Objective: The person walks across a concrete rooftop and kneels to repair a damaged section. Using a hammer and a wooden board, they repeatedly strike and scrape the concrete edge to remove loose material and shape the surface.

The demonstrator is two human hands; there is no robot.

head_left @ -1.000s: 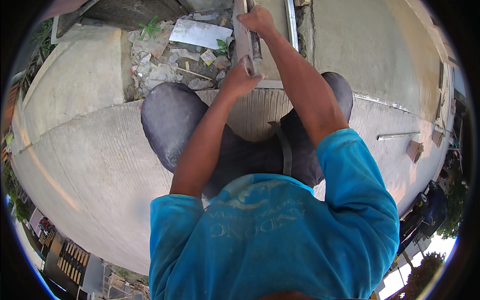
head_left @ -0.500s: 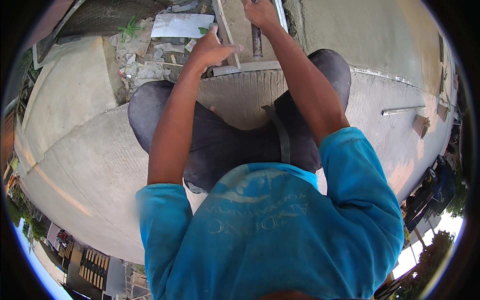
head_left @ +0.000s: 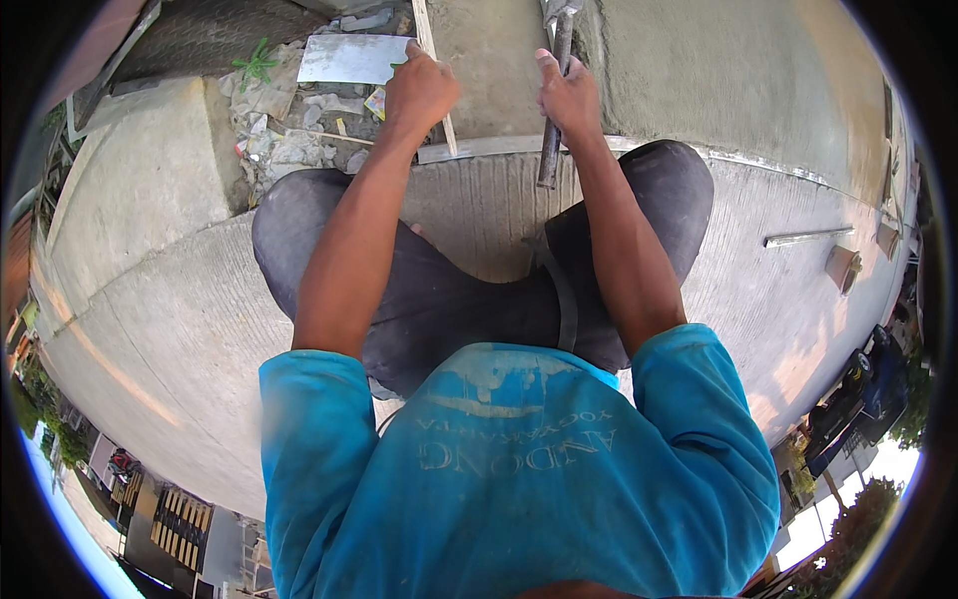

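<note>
My left hand (head_left: pixel 421 95) is closed on a narrow wooden board (head_left: pixel 448 128), which stands on edge beside the rubble. My right hand (head_left: pixel 571 102) grips a hammer (head_left: pixel 550 160) by its dark handle. The metal hammer head (head_left: pixel 563 7) is at the top edge of the view, partly cut off, and the handle's end points back toward me. Between my hands lies a strip of grey cement surface (head_left: pixel 489 75). A pale straight edging strip (head_left: pixel 494 146) runs across its near side, touching or close to the board's near end.
Rubble and scraps (head_left: pixel 299 145) lie left of the board, with a white sheet (head_left: pixel 354 59) and a small green plant (head_left: pixel 257 64). A wide smooth cement area (head_left: pixel 718 70) is on the right. A metal bar (head_left: pixel 808 238) and a block (head_left: pixel 843 268) rest on the ribbed concrete.
My right hand has drawn the hammer nearer and to the right, bringing part of its head into view. My left hand, loosely spread before, has closed on the board, which now looks more upright.
</note>
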